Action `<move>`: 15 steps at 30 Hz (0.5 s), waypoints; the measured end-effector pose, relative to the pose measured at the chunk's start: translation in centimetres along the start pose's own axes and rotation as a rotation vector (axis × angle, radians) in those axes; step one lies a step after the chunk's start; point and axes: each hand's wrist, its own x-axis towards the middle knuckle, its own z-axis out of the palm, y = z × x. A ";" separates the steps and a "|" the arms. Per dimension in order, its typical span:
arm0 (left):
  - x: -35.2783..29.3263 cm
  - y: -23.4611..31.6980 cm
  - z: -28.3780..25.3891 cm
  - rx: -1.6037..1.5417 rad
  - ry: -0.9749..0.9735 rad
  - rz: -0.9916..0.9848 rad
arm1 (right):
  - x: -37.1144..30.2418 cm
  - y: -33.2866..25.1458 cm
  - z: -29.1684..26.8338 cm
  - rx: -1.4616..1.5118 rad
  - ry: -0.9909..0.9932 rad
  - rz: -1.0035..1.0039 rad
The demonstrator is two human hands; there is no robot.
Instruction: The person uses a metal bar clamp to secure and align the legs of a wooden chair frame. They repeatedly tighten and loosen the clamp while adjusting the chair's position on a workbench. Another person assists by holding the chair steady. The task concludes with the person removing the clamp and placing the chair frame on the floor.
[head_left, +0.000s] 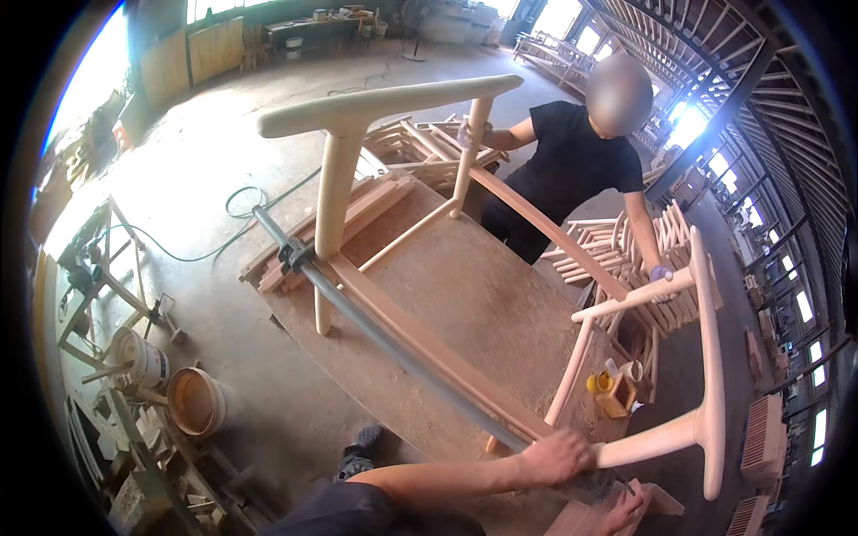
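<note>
A pale wooden bench or sofa frame (pixel 697 429) stands on the worktable (pixel 483 277), its two armrest ends joined by long rails. A grey bar clamp (pixel 393 348) runs along the near rail (pixel 429 344). My left hand (pixel 559 456) is closed around the clamp's right end, beside the near right leg; its fingertips are partly hidden. Lower down, at the frame's edge, my right hand (pixel 621 511) has its fingers bent about a thin dark clamp handle. Across the table a co-worker (pixel 572 170) in a dark shirt steadies both far legs with gloved hands.
Reddish wood strips (pixel 375 201) lie on the table's left end. A small wooden box (pixel 617 393) with a yellow-topped bottle sits at right. Buckets (pixel 197 402) stand on the floor at left, near a green hose (pixel 201 257). Stacked chair parts (pixel 617 241) are behind the co-worker.
</note>
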 end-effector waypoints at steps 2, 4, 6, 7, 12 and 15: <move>-2.5 0.3 -2.7 -0.432 0.055 0.140 | -0.9 -2.0 2.1 -0.022 0.053 0.084; -6.4 0.0 -3.5 -0.609 -0.028 0.072 | -0.8 -3.8 2.5 -0.128 0.056 0.085; -9.9 -2.4 -3.9 -0.917 -0.275 -0.170 | -0.7 -5.0 2.8 -0.229 0.043 0.099; -11.7 -3.7 -4.0 -1.114 -0.311 -0.361 | -0.6 -5.3 3.2 -0.273 0.031 0.104; -13.2 -5.4 -7.2 -1.764 0.490 -0.863 | -1.1 -6.0 3.1 -0.458 -0.037 0.117; -12.8 -5.8 -7.1 -1.692 0.550 -1.069 | -2.4 -4.4 2.7 -0.597 -0.124 0.103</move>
